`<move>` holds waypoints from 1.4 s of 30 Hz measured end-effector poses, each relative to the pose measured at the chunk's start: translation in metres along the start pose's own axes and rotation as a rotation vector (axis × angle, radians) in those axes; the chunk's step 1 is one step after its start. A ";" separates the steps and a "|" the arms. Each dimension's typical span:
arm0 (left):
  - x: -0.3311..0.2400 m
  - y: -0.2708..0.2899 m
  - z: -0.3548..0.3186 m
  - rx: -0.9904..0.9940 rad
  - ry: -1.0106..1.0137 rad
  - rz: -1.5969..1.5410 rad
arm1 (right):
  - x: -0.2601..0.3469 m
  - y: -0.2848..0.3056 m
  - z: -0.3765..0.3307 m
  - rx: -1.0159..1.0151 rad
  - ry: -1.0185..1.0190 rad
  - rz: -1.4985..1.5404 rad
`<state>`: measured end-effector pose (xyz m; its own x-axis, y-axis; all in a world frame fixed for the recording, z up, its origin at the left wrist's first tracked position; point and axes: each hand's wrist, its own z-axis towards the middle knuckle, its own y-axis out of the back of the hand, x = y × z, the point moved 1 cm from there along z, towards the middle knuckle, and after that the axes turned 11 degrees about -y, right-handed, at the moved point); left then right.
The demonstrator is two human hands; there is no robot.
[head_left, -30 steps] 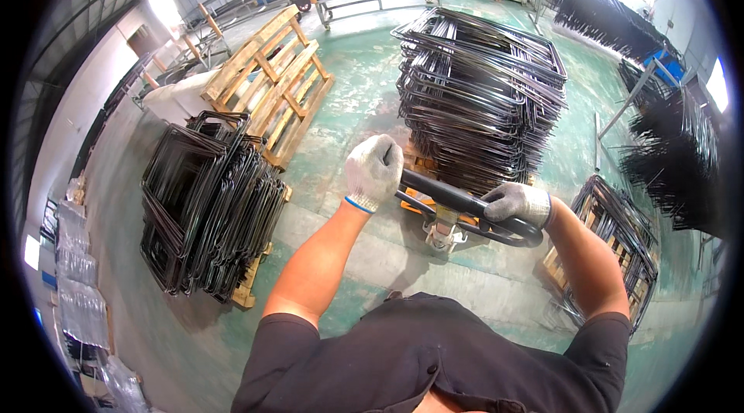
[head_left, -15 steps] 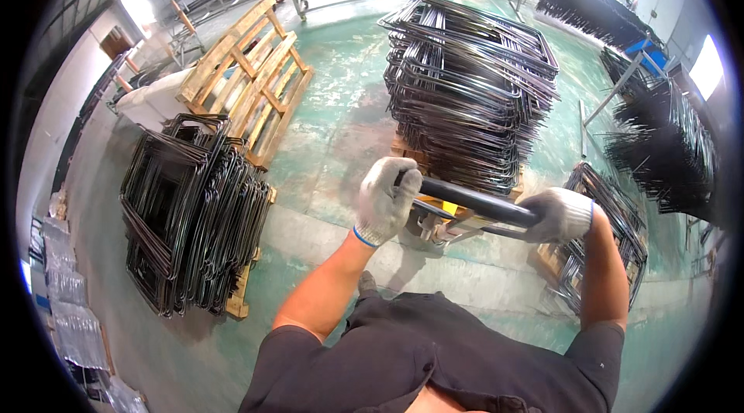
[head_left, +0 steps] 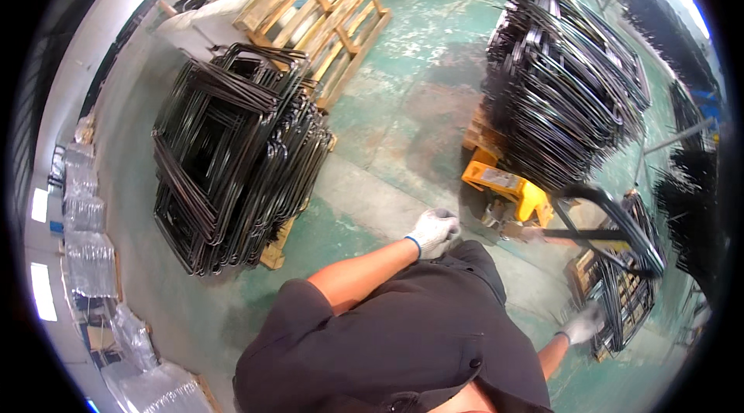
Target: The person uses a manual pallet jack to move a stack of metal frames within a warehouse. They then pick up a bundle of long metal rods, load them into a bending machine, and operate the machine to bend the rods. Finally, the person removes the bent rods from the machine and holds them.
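Black pallet-jack handle (head_left: 620, 223) stands free between both gloved grips, left (head_left: 434, 232) curled empty, right (head_left: 583, 325) unclear.

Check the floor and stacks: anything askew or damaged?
The black metal frames at left lean and fan out unevenly over their pallet's edge. The green floor paint is worn and blotchy. The frame stack on the yellow pallet jack looks orderly.

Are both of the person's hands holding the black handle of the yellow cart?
No, the left hand is off the black handle and rests closed against the dark shirt, while the right hand hangs below it.
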<state>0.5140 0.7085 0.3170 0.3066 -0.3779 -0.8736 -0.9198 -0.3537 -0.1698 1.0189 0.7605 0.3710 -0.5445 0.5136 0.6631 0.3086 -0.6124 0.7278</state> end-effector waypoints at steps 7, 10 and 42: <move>-0.018 0.024 0.054 0.100 -0.028 -0.305 | -0.178 -0.128 -0.140 0.756 -0.013 -0.576; -0.039 0.072 0.098 0.061 -0.022 -0.427 | -0.078 -0.205 -0.185 0.952 0.056 -0.752; -0.391 0.289 0.556 0.233 0.117 -0.488 | 0.724 -0.548 -0.356 1.173 0.722 -0.262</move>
<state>-0.0084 1.2299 0.3560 0.7240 -0.3143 -0.6140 -0.6897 -0.3180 -0.6505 0.1779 1.2539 0.3900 -0.8520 -0.1048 0.5130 0.4052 0.4886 0.7727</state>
